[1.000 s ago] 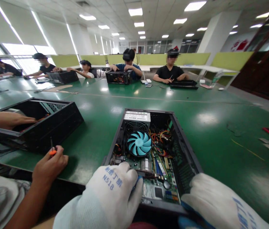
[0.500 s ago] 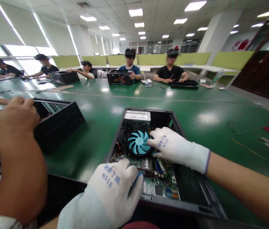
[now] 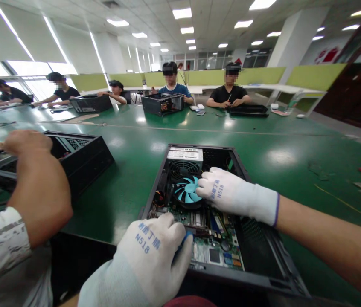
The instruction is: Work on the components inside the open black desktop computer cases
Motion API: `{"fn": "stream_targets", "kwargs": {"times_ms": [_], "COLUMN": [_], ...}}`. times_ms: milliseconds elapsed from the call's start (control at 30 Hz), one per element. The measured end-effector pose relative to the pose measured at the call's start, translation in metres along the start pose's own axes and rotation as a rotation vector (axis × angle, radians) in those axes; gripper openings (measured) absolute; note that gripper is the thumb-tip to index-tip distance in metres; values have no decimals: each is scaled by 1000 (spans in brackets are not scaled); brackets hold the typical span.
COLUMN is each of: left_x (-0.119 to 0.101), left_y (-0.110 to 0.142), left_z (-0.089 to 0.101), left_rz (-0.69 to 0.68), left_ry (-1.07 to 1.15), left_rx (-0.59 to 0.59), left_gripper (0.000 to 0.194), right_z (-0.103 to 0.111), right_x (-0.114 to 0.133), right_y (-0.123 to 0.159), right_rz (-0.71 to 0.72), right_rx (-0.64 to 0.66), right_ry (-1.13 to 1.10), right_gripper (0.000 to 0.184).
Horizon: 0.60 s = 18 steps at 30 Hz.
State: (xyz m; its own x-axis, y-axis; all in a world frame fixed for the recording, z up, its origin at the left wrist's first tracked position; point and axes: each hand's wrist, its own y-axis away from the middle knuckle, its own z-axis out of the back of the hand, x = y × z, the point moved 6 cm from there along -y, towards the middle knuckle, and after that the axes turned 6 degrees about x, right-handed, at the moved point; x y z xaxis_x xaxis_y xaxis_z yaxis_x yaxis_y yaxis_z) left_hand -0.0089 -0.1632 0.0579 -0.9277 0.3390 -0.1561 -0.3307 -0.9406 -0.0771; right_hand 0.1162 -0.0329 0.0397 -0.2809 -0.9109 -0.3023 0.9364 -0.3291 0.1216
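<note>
White knit gloves, printed with blue characters and "N518", cover both of the person's hands. The left hand (image 3: 155,251) rests on the near edge of an open black metal computer case (image 3: 257,264), knuckles up, its fingers curled down onto the green circuit board (image 3: 214,251) inside; the fingertips are hidden under the hand, so whether they pinch anything cannot be told, though a bit of blue shows at them. The right hand (image 3: 231,194) reaches in from the right with a bare forearm and lies flat on the round cooler fan (image 3: 185,192), fingers loosely together, covering the right side of its pale blue curved blades. Behind the fan sits a boxy power supply (image 3: 184,154) with a white label and a grille. Coloured wires beside the fan are mostly hidden by the right hand. The case lies flat on a glossy dark green counter (image 3: 142,170), just before the person, its near corner cut off at the bottom of the view.

To the left, a co-worker's bare arm (image 3: 39,187) in a patterned grey sleeve reaches to a second black case (image 3: 81,155), holding a flat black panel over it. Across the counter, other people sit at further open cases; detail there is too small to read.
</note>
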Motion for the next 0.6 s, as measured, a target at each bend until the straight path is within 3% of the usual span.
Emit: {"fn": "stream_targets", "kwargs": {"times_ms": [200,367,600], "left_x": [2,2,1], "left_y": [1,0,-1], "left_z": [-4,-4,-3], "left_rz": [2,-7,7], "left_ry": [20,33,29], "left_rx": [6,4,-16], "left_gripper": [26,26,28], "right_z": [11,27,31], "right_x": [-21,-34,-45], "right_y": [28,49,47], "right_rz": [-118,-221,-525], "right_rx": [49,14,24], "right_ry": [-40,-77,-30], "right_gripper": [13,17,26]}}
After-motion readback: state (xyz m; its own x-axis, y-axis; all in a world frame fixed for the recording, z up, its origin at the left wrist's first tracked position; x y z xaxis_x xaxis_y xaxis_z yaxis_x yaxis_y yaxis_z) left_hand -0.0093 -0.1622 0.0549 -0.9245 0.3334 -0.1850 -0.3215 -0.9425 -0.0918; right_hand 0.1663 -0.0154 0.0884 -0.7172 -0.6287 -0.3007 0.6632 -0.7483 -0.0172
